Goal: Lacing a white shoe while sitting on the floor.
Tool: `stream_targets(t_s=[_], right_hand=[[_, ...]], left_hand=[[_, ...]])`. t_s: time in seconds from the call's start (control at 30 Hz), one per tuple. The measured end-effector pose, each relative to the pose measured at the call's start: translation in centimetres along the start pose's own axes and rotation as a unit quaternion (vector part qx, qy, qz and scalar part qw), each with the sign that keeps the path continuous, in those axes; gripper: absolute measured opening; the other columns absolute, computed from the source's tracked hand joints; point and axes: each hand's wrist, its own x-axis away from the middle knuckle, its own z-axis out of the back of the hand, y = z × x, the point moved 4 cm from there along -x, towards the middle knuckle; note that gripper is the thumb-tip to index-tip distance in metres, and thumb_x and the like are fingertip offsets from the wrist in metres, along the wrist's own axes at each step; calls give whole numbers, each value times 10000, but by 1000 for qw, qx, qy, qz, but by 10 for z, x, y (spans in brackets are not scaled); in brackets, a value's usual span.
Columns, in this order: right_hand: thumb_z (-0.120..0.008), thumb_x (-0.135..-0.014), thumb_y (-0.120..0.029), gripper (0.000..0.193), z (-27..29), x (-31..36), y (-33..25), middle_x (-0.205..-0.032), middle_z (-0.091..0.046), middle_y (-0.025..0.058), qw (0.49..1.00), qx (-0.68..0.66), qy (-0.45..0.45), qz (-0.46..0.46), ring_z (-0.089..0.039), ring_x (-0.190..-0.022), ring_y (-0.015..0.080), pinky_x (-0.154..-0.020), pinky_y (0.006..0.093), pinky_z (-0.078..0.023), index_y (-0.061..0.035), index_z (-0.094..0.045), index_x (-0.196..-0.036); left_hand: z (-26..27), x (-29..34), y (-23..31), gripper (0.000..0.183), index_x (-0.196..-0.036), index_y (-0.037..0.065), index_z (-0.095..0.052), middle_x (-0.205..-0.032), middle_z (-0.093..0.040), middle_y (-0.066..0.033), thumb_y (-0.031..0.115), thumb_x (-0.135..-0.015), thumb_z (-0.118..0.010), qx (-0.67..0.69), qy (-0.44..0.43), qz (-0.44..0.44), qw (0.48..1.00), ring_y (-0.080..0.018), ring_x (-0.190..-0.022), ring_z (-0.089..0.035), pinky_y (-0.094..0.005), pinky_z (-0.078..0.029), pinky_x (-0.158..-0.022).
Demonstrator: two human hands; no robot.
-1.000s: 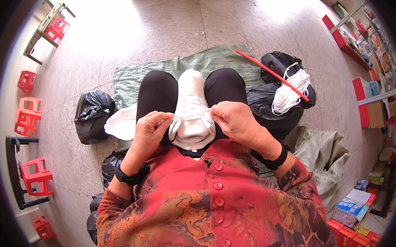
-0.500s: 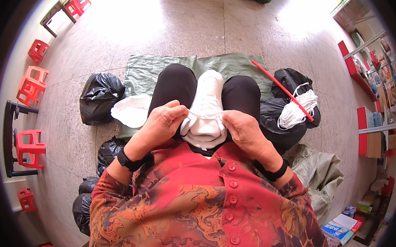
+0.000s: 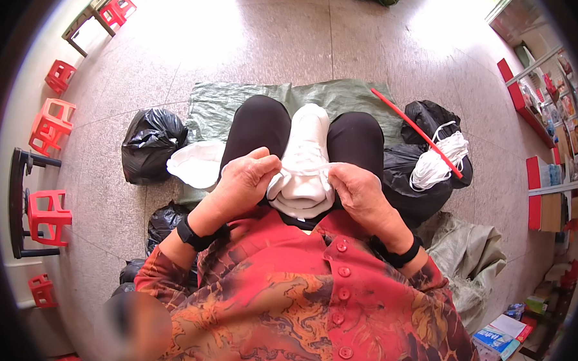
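Observation:
A white shoe (image 3: 307, 139) is propped between my knees, its toe pointing away and its opening toward me. Across the shoe's throat runs a white shoelace (image 3: 304, 172), stretched between my two hands. My left hand (image 3: 245, 180) pinches it on the left side, with the fingers curled in. On the right, my right hand (image 3: 359, 195) has its thumb and forefinger closed on the same lace. A second white shoe (image 3: 196, 164) lies to the left of my left thigh. My fingers hide the lace ends.
A bundle of white laces (image 3: 437, 162) and a red stick (image 3: 417, 132) rest on black bags (image 3: 402, 163) at right. More black bags (image 3: 150, 145) stand at left. A green woven sheet (image 3: 240, 114) lies beneath my legs. Red stools (image 3: 49, 215) line the left wall.
The whole view has shifted slightly. Both hands keep their hold on the lace with little movement. A blurred round patch now appears at the lower left.

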Motion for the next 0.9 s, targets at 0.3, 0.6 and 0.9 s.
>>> stream_targets(t_s=[0.3,0.6,0.9], right_hand=[[-556,-875,-32,65,0,2,0,-782,-561,200,1000,-5,7,-5,-579,-744,381,-662,408,-467,31,-553,-858],[-552,-878,-31,64,0,1,-2,-772,-558,197,1000,-21,11,-18,-575,-735,378,-658,406,-465,29,-554,-856],[-628,-860,-165,305,-3,10,-6,-943,-575,232,999,38,33,0,-577,-854,411,-718,442,-472,23,-522,-1075]], left_hand=[[3,-5,18,38,-834,54,-572,-744,-491,-127,19,-831,-587,-149,-2,-114,982,-334,-672,-560,-409,-439,-587],[-3,-4,14,45,-827,51,-551,-736,-479,-117,21,-813,-581,-75,3,-43,996,-338,-665,-551,-425,-436,-586],[-18,6,9,88,-797,35,-528,-740,-507,-142,40,-783,-614,-70,49,-38,996,-332,-711,-547,-413,-461,-630]])
